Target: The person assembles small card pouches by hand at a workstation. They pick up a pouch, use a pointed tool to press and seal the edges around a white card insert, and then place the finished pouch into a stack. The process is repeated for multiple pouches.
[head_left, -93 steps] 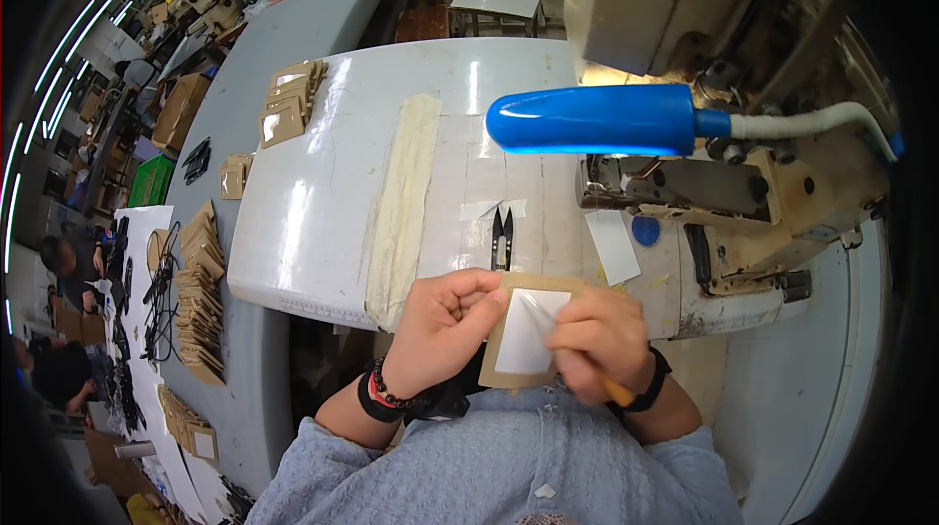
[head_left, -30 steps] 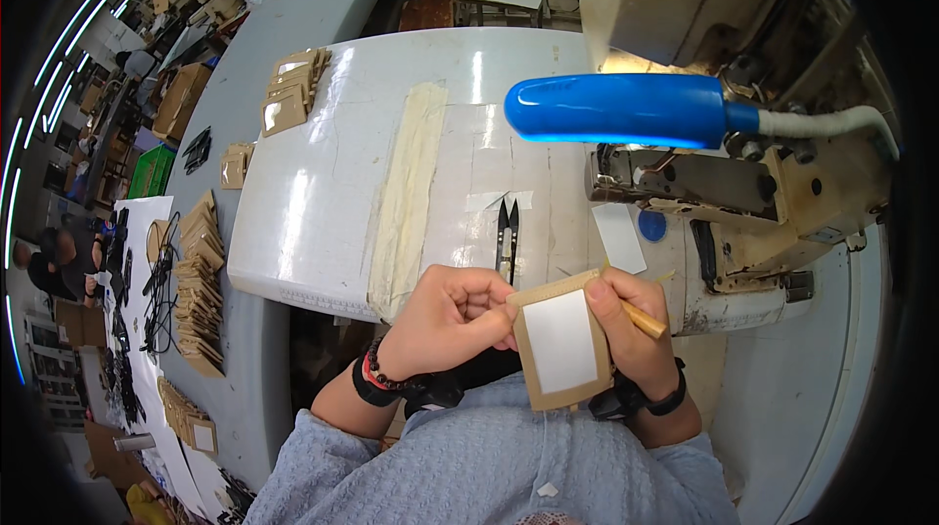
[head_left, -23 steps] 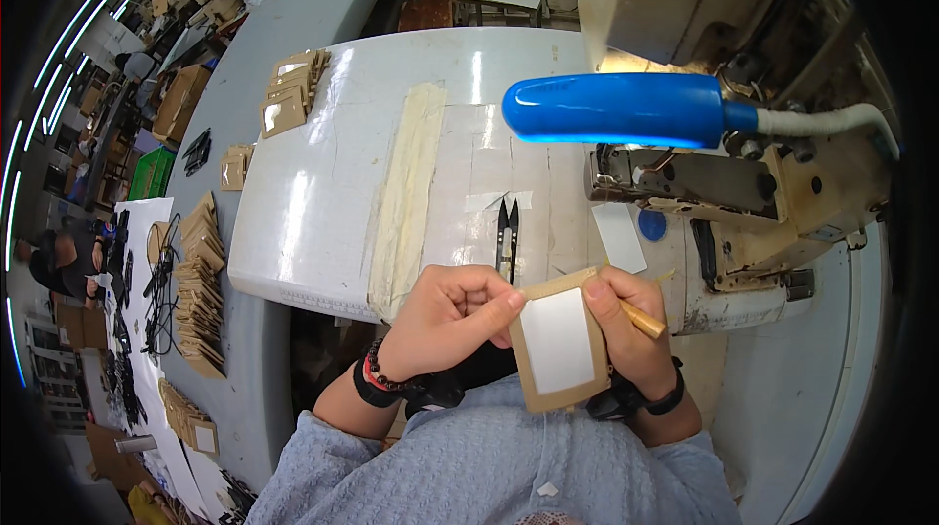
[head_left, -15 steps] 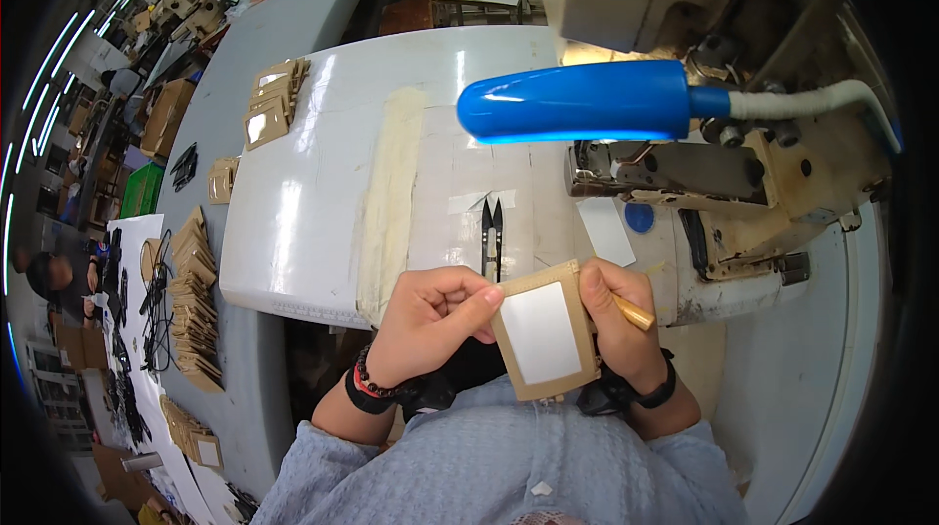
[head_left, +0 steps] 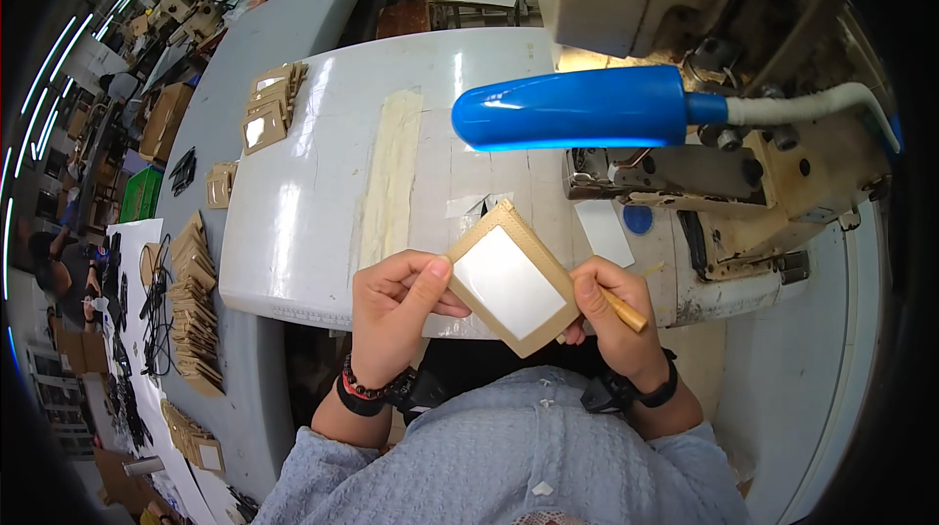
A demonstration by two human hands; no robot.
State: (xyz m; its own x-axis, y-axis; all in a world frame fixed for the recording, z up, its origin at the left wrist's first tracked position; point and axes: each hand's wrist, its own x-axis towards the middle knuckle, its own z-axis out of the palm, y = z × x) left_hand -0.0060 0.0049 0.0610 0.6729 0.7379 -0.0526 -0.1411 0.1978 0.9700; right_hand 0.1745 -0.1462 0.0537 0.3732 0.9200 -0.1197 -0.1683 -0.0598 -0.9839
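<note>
A tan card holder (head_left: 513, 281) with a stitched edge and a clear, shiny window is held up over the table's near edge, tilted corner-up. My left hand (head_left: 393, 315) pinches its left corner between thumb and fingers. At its right corner my right hand (head_left: 618, 325) grips it, thumb on top. That hand also keeps a short wooden-coloured handle (head_left: 626, 311) tucked in its fingers, pointing out to the right; its other end is hidden. Behind the holder lie black thread snips (head_left: 493, 202), mostly covered.
A sewing machine (head_left: 685, 178) stands at the right, under a blue lamp (head_left: 572, 109). Beside it lie a white card (head_left: 604, 232) and a blue disc (head_left: 638, 220). Stacks of tan holders (head_left: 196, 329) sit on the left table. Another person (head_left: 73, 281) is at far left.
Both hands have raised the card holder slightly away from my body and turned it so one corner points up, now covering most of the snips. My left hand shifted left.
</note>
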